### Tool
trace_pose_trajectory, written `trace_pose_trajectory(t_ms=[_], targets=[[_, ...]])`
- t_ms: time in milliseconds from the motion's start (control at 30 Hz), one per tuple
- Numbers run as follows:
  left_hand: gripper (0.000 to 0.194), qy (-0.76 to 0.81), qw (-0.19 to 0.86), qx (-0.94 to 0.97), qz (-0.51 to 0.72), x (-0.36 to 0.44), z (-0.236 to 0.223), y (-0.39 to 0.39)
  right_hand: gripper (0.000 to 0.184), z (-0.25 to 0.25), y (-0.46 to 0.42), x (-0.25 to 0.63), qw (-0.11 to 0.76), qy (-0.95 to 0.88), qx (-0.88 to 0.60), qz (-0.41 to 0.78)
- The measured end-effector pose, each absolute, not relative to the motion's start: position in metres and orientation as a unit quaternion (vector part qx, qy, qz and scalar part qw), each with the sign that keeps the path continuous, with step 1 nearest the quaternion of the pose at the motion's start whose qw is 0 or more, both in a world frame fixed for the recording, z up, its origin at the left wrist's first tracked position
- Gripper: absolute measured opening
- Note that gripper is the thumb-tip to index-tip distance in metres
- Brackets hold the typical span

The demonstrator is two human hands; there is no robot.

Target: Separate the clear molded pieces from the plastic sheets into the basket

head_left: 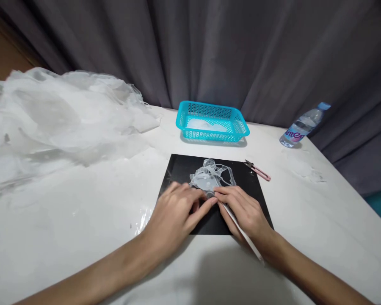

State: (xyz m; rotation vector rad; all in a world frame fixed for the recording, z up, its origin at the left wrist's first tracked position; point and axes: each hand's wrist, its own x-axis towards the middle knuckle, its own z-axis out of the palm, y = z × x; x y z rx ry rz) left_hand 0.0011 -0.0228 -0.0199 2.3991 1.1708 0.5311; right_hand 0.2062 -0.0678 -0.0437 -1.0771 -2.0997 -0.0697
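A black mat (184,169) lies on the white table (82,228) in front of me. On it sits a small piece of white sheer fabric (211,173) with looping cut edges. My left hand (178,212) rests flat on the mat, fingers stretched out and pressing the near edge of the fabric. My right hand (244,209) holds a thin white pen-like tool (241,231), its tip at the fabric's near edge, where the fingertips of both hands meet.
A large heap of white tulle (51,118) covers the table's left side. A turquoise plastic basket (212,123) with white material inside stands behind the mat. Pink thread snips (258,170) lie right of the mat. A water bottle (301,126) lies at the far right. Grey curtains hang behind.
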Motion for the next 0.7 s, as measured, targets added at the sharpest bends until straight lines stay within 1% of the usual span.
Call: trace_pose_trajectory(t_ms=[67, 133, 267, 333, 533, 633, 700], targets=[[0.041, 0.451, 0.315, 0.813, 0.190, 0.0038, -0.0232, -0.0233, 0.021, -0.0440, -0.0683, 0.2053, 0.392, -0.816, -0.424, -0.017], [0.039, 0.461, 0.367, 0.782, 0.204, 0.0046, -0.0249, -0.0226, 0.021, -0.0443, -0.0689, 0.2045, 0.403, -0.809, -0.428, 0.006], [0.032, 0.457, 0.369, 0.775, 0.235, 0.0039, -0.0269, -0.0207, 0.018, -0.0441, -0.0693, 0.2052, 0.425, -0.792, -0.433, 0.072], [0.031, 0.456, 0.388, 0.763, 0.243, 0.0040, -0.0281, -0.0201, 0.018, -0.0438, -0.0691, 0.2061, 0.431, -0.786, -0.433, 0.094], [0.034, 0.441, 0.482, 0.717, 0.246, 0.0064, -0.0308, -0.0187, 0.016, -0.0415, -0.0692, 0.2082, 0.425, -0.792, -0.430, 0.088], [0.031, 0.412, 0.532, 0.690, 0.267, 0.0072, -0.0310, -0.0167, 0.017, -0.0405, -0.0693, 0.2099, 0.430, -0.788, -0.431, 0.088], [0.030, 0.406, 0.544, 0.681, 0.273, 0.0073, -0.0311, -0.0157, 0.017, -0.0404, -0.0703, 0.2093, 0.434, -0.788, -0.427, 0.090]])
